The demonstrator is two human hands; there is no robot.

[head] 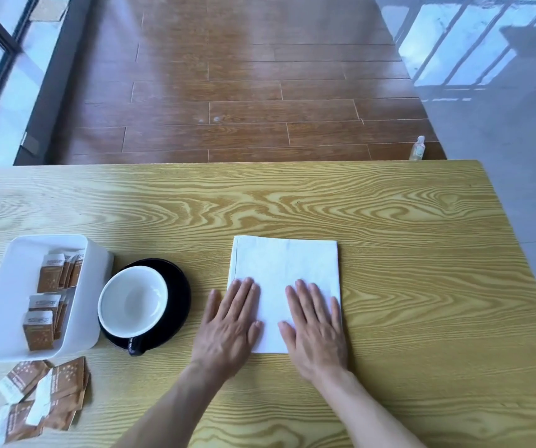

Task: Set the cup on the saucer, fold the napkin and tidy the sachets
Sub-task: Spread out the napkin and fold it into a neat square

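A white napkin (284,266) lies flat as a rectangle on the wooden table (389,221). My left hand (231,324) and my right hand (315,331) press on its near half with straight fingers. Left of them a cup (132,300), white inside and black outside, stands on a black saucer (179,286), its handle pointing toward me. A white tub (4,299) at the far left holds several brown sachets (48,276) standing upright. Several more brown sachets (50,396) lie loose in a heap in front of the tub.
The table's far edge runs across the middle of the view, its right edge slanting down at the right. Beyond it lies brown plank floor with a small bottle (418,148) standing on it. Bare tabletop stretches right of the napkin.
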